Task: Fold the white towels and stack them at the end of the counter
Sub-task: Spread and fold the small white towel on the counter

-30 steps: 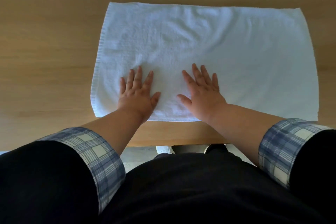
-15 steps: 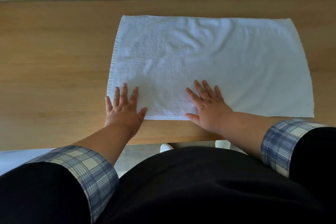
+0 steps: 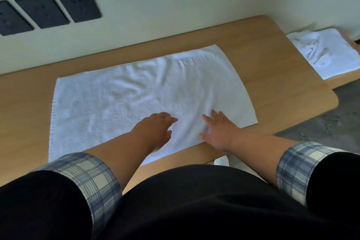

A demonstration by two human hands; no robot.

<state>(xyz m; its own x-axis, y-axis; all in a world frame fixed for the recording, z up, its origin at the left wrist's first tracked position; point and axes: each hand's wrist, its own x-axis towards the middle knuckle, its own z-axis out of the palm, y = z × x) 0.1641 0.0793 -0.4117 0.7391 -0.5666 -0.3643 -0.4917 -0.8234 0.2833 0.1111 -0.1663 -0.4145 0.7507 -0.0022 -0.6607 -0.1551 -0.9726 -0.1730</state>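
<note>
Both hands are laid palm-down with fingers extended and nothing gripped. The left hand (image 3: 155,129) and the right hand (image 3: 219,131) are rested side by side on the large white terry towel (image 3: 126,103), near the front edge of the light wooden counter (image 3: 282,76). The towel is spread flat, towards the counter's right end. A second, loosely folded white towel (image 3: 329,52) is seen beyond that end. Three dark socket plates (image 3: 42,10) are set in the wall.
</note>
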